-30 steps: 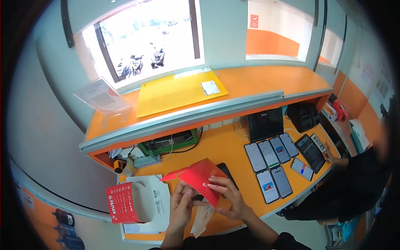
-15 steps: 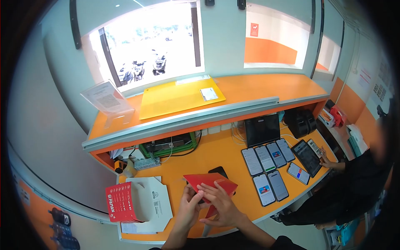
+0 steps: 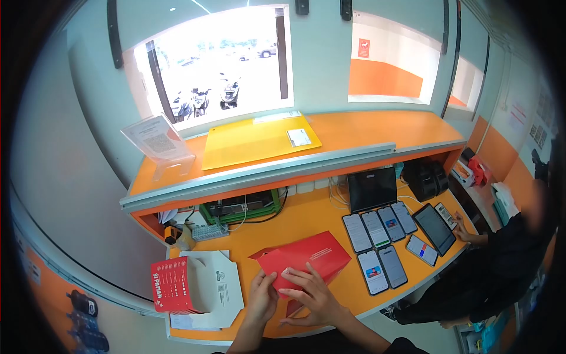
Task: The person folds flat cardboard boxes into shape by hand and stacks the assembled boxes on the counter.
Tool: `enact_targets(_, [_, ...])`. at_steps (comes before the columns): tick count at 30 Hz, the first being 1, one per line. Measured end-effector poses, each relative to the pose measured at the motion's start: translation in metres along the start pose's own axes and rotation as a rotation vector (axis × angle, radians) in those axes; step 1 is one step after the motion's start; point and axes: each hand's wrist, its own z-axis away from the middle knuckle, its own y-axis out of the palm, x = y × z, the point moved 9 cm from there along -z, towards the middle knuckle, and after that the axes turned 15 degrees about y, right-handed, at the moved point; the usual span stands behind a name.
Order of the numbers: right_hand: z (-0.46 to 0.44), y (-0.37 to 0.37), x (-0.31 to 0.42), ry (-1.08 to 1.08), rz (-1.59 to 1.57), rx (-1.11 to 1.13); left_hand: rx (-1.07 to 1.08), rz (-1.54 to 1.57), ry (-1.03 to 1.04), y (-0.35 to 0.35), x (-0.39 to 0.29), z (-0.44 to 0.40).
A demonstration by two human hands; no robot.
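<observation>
A red cardboard box [image 3: 309, 253], partly folded, is held tilted over the near side of the orange desk. My left hand [image 3: 261, 298] grips its left lower edge, thumb against the red side. The right hand [image 3: 312, 298] lies across the near face, fingers bent over the panel and thumb lower down by a loose red flap. Parts of the flaps are hidden behind my hands. To the left, a stack of flat red printed cartons [image 3: 174, 286] rests beside a white printed sheet [image 3: 227, 289].
Several phones [image 3: 377, 271] and a tablet [image 3: 435, 229] lie on the right of the desk [image 3: 295, 215]. A co-worker's hand [image 3: 461, 227] touches a phone there. A dark screen [image 3: 372, 189] stands behind. A yellow folder [image 3: 259, 143] lies on the raised shelf.
The red box has been turned and raised, so a broad printed panel now faces up and covers the dark phone behind it. Both hands remain on it.
</observation>
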Motion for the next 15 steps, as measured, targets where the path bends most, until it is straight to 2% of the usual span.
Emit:
enact_targets(9, [-0.003, -0.008, -0.004, 0.004, 0.149, 0.013, -0.013, 0.167, -0.058, 0.0, -0.005, -0.005])
enact_targets(13, [-0.007, -0.024, 0.0, -0.032, 0.185, -0.047, 0.108, 0.224, -0.086, 0.022, -0.005, -0.007])
enact_targets(14, [-0.009, -0.04, 0.003, -0.06, 0.031, -0.108, 0.14, 0.239, -0.084, 0.037, -0.006, -0.01])
enact_targets(15, [-0.009, -0.057, 0.006, -0.084, -0.12, -0.157, 0.199, 0.258, 0.058, 0.057, -0.019, -0.01])
